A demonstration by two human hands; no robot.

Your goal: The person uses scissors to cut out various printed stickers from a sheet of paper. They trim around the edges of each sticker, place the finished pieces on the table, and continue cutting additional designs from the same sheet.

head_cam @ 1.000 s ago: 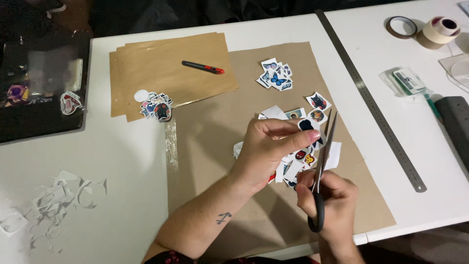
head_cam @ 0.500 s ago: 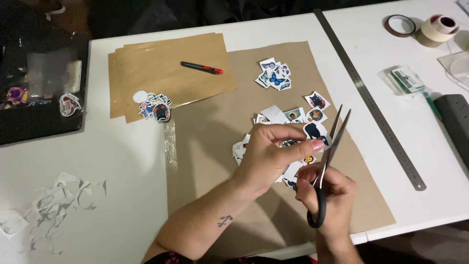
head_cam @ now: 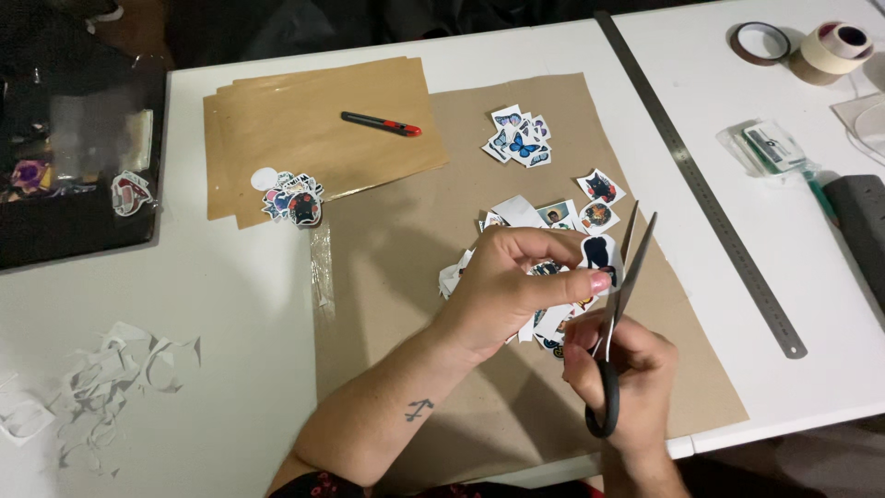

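My left hand (head_cam: pixel 516 286) pinches a small sticker (head_cam: pixel 599 254) with a dark figure on white paper, held just above a loose heap of stickers (head_cam: pixel 544 318) on the brown paper sheet (head_cam: pixel 415 240). My right hand (head_cam: pixel 627 373) grips black-handled scissors (head_cam: pixel 619 304); the blades are spread apart and point away from me, right beside the held sticker. Part of the heap is hidden under my left hand.
Butterfly stickers (head_cam: pixel 518 138) lie farther back, cut stickers (head_cam: pixel 293 195) on stacked tan sheets (head_cam: pixel 313 129) with a red-and-black utility knife (head_cam: pixel 380 124). A long steel ruler (head_cam: pixel 701 175) runs along the right, tape rolls (head_cam: pixel 811 41) beyond. White paper scraps (head_cam: pixel 101 378) lie left, a dark tray (head_cam: pixel 74 175) behind.
The scissor blades have swung wider apart. My left hand has lifted a sticker out of the heap and turned it toward the blades.
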